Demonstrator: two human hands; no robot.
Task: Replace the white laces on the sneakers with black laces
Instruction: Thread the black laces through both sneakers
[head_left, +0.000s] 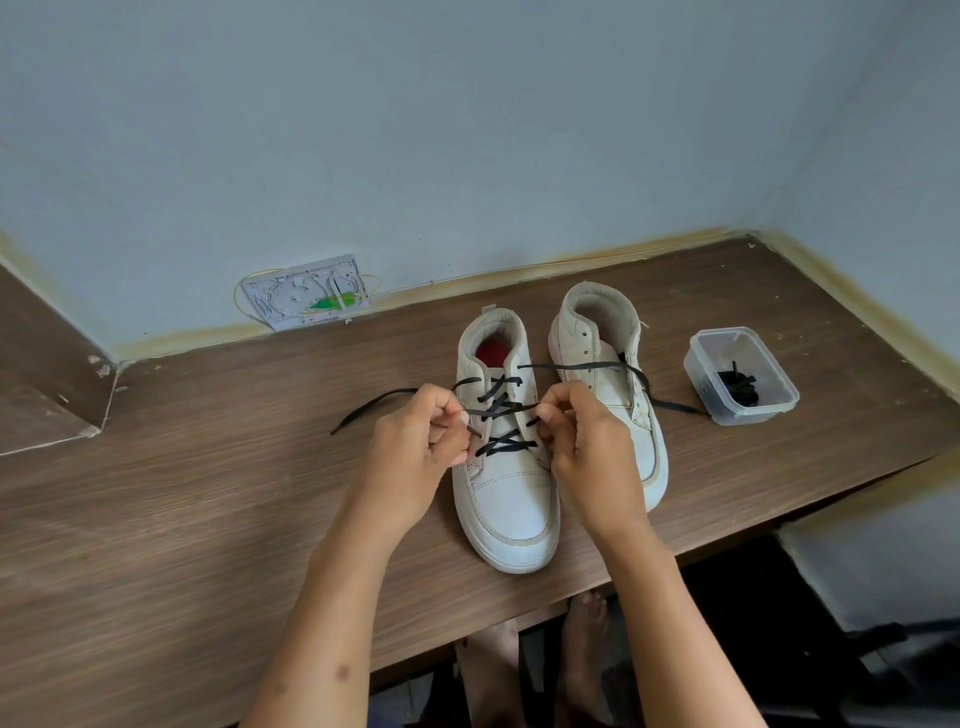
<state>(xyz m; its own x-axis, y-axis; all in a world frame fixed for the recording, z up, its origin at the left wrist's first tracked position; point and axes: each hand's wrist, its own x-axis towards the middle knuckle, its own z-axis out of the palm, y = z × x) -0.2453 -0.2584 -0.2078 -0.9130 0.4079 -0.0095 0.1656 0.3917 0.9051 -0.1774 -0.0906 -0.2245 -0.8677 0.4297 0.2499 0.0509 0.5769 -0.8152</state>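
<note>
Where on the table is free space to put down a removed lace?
The widest bare patch of the table lies left of the left hand, below the loose black lace end. A small strip lies behind the plastic box toward the corner. It is crowded around both sneakers, the right hand and the box.

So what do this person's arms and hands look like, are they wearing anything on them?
Nothing is worn on them. The left hand and right hand are bare, with no gloves, rings or watch showing. Both forearms are bare too, with no sleeves in view. The left forearm has a few small dark marks.
</note>
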